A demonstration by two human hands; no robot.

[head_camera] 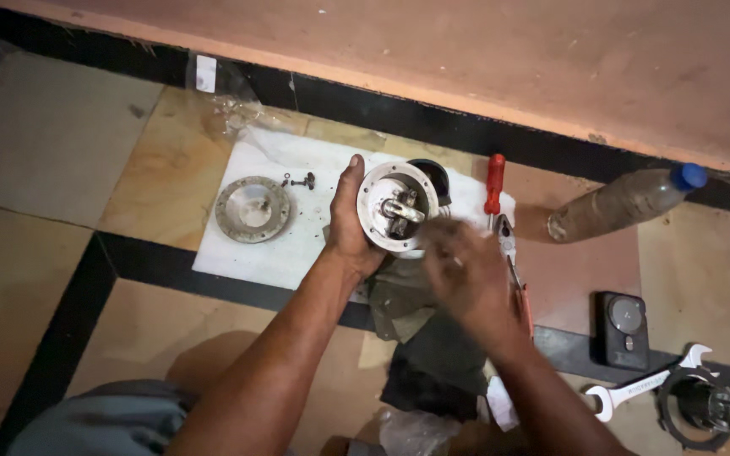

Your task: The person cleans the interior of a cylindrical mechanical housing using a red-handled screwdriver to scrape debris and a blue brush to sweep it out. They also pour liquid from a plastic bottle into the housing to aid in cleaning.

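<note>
Gripped along its left rim by the left hand (350,221), fingers wrapped and thumb up at 12 o'clock, a round metal housing (397,207) was held face-up over a white cloth (297,219). The right hand (466,274) was blurred at 4 o'clock of the housing; whether its fingers were spread or pinching something could not be told. From the exposed fitting (401,209) at the housing's centre, the step was judged to be work on that inner part with the cover off. The next move was judged to call for a steady hold by the left hand and a fine fingertip grip at the centre.

A plastic bottle (627,201) lay at 3 o'clock, well apart. A dark rag (433,355) lay at 6 o'clock under the wrists. A metal disc (253,209) lay at 9 o'clock on the cloth. A spanner (635,388) lay at 4 o'clock, far off. A red screwdriver (494,181) lay just right of the housing. Small screws (299,180) lay near the disc.
</note>
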